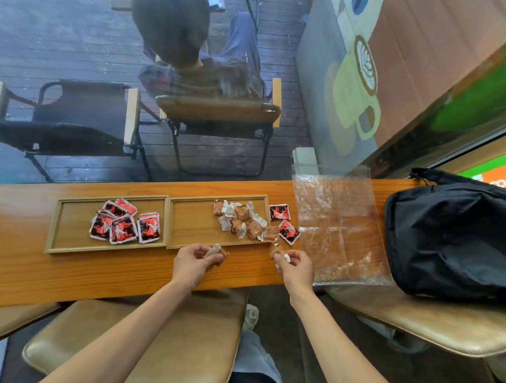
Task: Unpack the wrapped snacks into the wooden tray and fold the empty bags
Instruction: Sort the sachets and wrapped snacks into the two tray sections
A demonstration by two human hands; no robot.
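- Brown wrapped snacks (pixel 242 221) lay heaped in the right wooden tray (pixel 189 240), crowded toward its right end, with one piece overlapping the near rim.
- Red-and-black packets (pixel 124 222) filled the middle of the left wooden tray (pixel 65 239); two more red packets (pixel 282 222) sat on the surface (pixel 92 279) just beside the right tray, touching the edge of the clear plastic bag (pixel 335 226).
- That bag lay flat and looked empty, not yet folded, beside a black backpack (pixel 456 236).
- Left hand (pixel 195 260) hovered just in front of the right tray's near rim, fingers curled and pinching one brown snack (pixel 217 252).
- Right hand (pixel 294 266) sat near the tray's right corner, fingertips pinching another brown snack (pixel 277 252); the hands were apart, both forearms reaching up from the lower edge of the view.
- Judged from this, sorting was well along and the step in hand was dropping these two pieces into the right tray.
- Done well, each snack would go into the bare left part of that tray, clear of the rim, so the heap did not spill over.
- The two stray red packets probably belonged with the others in the left tray before the bag was folded.
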